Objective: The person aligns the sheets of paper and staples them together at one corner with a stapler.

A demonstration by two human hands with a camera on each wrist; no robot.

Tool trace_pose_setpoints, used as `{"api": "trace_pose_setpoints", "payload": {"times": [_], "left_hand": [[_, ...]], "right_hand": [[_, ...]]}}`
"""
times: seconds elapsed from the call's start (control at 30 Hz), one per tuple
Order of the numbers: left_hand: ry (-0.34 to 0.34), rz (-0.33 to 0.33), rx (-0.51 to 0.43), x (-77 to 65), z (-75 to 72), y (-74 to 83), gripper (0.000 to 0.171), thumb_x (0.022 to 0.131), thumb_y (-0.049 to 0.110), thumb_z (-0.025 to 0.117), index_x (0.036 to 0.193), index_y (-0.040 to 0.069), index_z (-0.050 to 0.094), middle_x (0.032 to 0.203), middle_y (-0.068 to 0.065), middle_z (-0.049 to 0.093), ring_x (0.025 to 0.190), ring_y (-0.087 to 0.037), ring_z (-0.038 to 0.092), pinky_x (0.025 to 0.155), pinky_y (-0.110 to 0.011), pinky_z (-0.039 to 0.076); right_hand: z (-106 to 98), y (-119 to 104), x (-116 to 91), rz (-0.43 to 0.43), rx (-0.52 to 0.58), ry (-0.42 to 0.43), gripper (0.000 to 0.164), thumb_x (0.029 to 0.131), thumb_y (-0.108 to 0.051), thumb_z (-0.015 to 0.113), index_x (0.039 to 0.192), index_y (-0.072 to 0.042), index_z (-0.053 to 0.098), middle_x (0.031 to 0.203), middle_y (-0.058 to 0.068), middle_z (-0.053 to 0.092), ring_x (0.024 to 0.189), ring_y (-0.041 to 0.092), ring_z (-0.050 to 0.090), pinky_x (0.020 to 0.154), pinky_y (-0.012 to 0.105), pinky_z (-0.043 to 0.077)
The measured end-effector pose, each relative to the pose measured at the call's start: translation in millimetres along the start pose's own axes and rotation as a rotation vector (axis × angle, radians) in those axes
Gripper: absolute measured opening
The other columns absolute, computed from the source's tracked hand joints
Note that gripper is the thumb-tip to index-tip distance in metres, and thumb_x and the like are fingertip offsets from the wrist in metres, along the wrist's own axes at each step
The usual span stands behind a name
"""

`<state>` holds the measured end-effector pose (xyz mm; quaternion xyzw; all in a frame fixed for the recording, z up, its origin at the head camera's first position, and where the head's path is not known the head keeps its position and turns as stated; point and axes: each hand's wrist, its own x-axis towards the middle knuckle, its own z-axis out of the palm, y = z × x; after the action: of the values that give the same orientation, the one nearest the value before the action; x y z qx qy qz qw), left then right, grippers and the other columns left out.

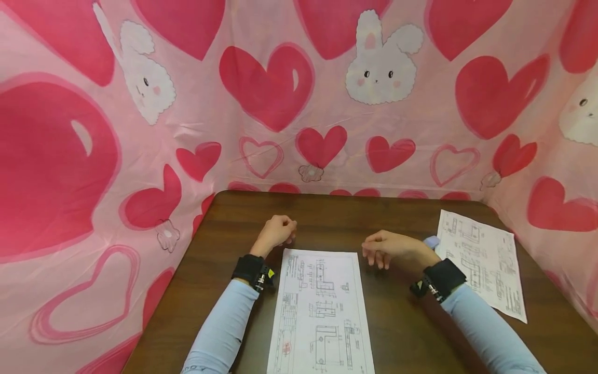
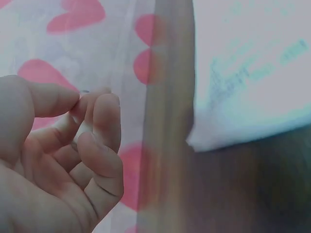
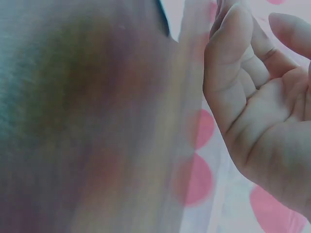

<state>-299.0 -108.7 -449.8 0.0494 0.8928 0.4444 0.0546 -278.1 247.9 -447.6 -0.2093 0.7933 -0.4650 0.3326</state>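
Note:
A printed sheet of technical drawings (image 1: 322, 311) lies on the dark wooden table between the two forearms. Over its far left corner hovers my left hand (image 1: 276, 232), its fingers loosely curled. In the left wrist view the thumb tip (image 2: 63, 99) meets the index finger, and nothing clear shows in the grasp. My right hand (image 1: 394, 246) is past the sheet's far right corner, fingers relaxed and bent, palm bare in the right wrist view. A second drawing sheet (image 1: 495, 265) lies to the right, partly behind the right wrist.
A small pale bluish thing (image 1: 432, 242) shows behind the right wrist, by the second sheet's left edge. Pink cloth with hearts and rabbits (image 1: 266, 156) hangs round the back and sides of the wooden table (image 1: 327, 218). Each wrist wears a black strap (image 1: 249, 270) with a camera.

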Motion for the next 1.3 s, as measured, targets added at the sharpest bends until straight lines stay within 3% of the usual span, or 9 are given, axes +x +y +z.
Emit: {"api": "trace_pose_setpoints", "payload": {"times": [0.23, 0.43, 0.57, 0.73, 0.93, 1.13, 1.3], "left_hand": [[0.002, 0.046, -0.024, 1.8, 9.4, 21.7, 0.026, 0.099, 0.034, 0.056, 0.092, 0.012, 0.067, 0.074, -0.004, 0.068, 0.067, -0.023, 0.066, 0.052, -0.026, 0.048], [-0.027, 0.103, -0.03, 3.2, 22.0, 38.0, 0.028, 0.098, 0.034, 0.055, 0.093, 0.01, 0.069, 0.074, -0.002, 0.069, 0.07, -0.025, 0.069, 0.05, -0.025, 0.046], [-0.035, 0.108, -0.043, 2.6, 28.9, 45.6, 0.025, 0.098, 0.033, 0.055, 0.089, 0.013, 0.067, 0.073, -0.001, 0.068, 0.067, -0.024, 0.069, 0.051, -0.029, 0.051], [-0.062, 0.099, -0.073, 0.7, 36.6, 54.4, 0.025, 0.099, 0.032, 0.055, 0.094, 0.01, 0.067, 0.077, -0.003, 0.069, 0.067, -0.02, 0.068, 0.058, -0.034, 0.056], [-0.103, 0.086, -0.105, -0.8, 48.0, 66.8, 0.029, 0.099, 0.033, 0.055, 0.106, 0.008, 0.067, 0.086, -0.008, 0.072, 0.075, -0.023, 0.072, 0.057, -0.027, 0.054], [-0.127, 0.108, -0.084, -2.0, 62.1, 74.4, 0.031, 0.099, 0.033, 0.054, 0.108, 0.007, 0.067, 0.088, -0.009, 0.073, 0.072, -0.019, 0.07, 0.058, -0.029, 0.056], [-0.145, 0.121, -0.063, -3.5, 75.9, 81.7, 0.03, 0.099, 0.033, 0.054, 0.107, 0.007, 0.068, 0.088, -0.008, 0.074, 0.07, -0.02, 0.071, 0.059, -0.031, 0.057]], "right_hand": [[-16.9, -3.9, -12.8, -0.069, -0.026, 0.061, 0.043, 0.101, -0.028, 0.053, 0.11, 0.014, 0.057, 0.095, 0.043, 0.058, 0.062, 0.021, 0.063, 0.055, 0.035, 0.055], [-29.0, -6.2, -32.2, -0.105, -0.044, 0.114, 0.032, 0.102, -0.022, 0.052, 0.112, 0.008, 0.057, 0.096, 0.038, 0.061, 0.066, 0.034, 0.064, 0.059, 0.039, 0.057], [-36.9, -6.6, -46.5, -0.129, -0.039, 0.156, 0.024, 0.103, -0.02, 0.05, 0.112, -0.001, 0.06, 0.091, 0.022, 0.068, 0.067, 0.029, 0.065, 0.058, 0.038, 0.057], [-47.6, -3.7, -59.0, -0.161, -0.019, 0.199, 0.021, 0.103, -0.017, 0.048, 0.113, -0.003, 0.061, 0.088, 0.006, 0.071, 0.067, 0.031, 0.066, 0.058, 0.04, 0.057], [-57.9, -1.3, -73.8, -0.176, 0.008, 0.238, 0.02, 0.104, -0.014, 0.046, 0.112, -0.008, 0.063, 0.088, 0.004, 0.07, 0.068, 0.027, 0.067, 0.059, 0.041, 0.058], [-60.8, 0.7, -88.7, -0.202, 0.058, 0.243, 0.021, 0.104, -0.011, 0.044, 0.112, -0.01, 0.063, 0.087, 0.001, 0.07, 0.067, 0.017, 0.067, 0.058, 0.037, 0.057], [-64.1, 3.6, -102.6, -0.213, 0.064, 0.252, 0.024, 0.105, -0.008, 0.041, 0.111, -0.013, 0.063, 0.089, 0.002, 0.07, 0.07, 0.016, 0.067, 0.059, 0.033, 0.057]]}}
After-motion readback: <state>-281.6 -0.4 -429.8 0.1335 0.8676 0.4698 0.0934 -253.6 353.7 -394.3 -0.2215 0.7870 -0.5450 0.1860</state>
